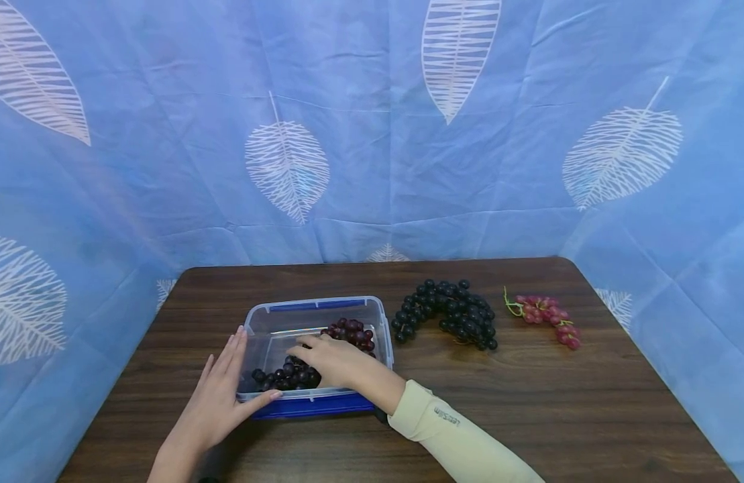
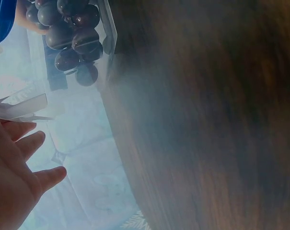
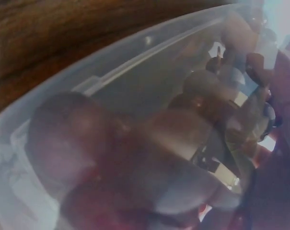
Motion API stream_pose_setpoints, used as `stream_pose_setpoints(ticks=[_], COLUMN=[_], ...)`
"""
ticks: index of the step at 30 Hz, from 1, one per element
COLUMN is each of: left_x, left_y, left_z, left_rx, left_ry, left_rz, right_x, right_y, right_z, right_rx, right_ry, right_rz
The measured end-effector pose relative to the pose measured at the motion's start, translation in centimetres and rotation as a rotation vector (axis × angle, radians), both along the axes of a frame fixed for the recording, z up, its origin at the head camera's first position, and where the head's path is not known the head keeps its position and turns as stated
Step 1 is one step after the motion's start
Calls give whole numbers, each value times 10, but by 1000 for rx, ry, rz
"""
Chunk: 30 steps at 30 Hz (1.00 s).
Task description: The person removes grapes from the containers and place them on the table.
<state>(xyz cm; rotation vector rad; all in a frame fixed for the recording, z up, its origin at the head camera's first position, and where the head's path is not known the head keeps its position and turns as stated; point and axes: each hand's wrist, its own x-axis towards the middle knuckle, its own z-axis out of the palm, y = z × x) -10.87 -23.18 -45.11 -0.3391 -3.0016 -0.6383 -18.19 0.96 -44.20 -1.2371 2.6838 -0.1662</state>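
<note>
A clear plastic box [image 1: 380, 315] with blue clasps stands on the table. My left hand [image 1: 217, 396] lies along its left side, fingers straight, the thumb on the near rim; in the left wrist view the fingertips spread beside the clear wall. Inside the box, my right hand [image 1: 335, 362] reaches down over a bunch of dark grapes [image 1: 281, 379], some fingers stretched to the left. Dark red grapes [image 1: 349, 330] fill the right end, behind this hand. Its lower fingers are hidden, and I cannot tell whether they grip the dark bunch. The right wrist view is blurred.
Right of the box lies a large bunch of black grapes [image 1: 450, 312]. Farther right is a smaller bunch of red grapes [image 1: 547, 312] with a green stem. The brown wooden table [image 1: 528, 402] ends at a blue curtain [image 1: 359, 168] with white leaves.
</note>
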Motion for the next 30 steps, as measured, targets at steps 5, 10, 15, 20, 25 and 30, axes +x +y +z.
stream_pose_setpoints(ticks=[5,10,15,20,25,30], left_x=[0,-1,-1,0,1,1], left_y=[0,1,1,2,2,2], left_z=[1,1,1,1,2,2], left_rx=[-5,-1,-3,-6,4,6], left_ry=[10,17,8,-9,-26,-30], left_rz=[-2,-13,-10,1,6,7], right_x=[0,0,-1,0,1,4], right_y=[-2,-4,-6,-7,-4,-3], right_z=[0,0,-1,0,3,6], right_rx=[32,39,21,-8,-54,-63], right_ry=[29,69,102,151,224,265], right_rz=[3,6,-1,7,1,-20])
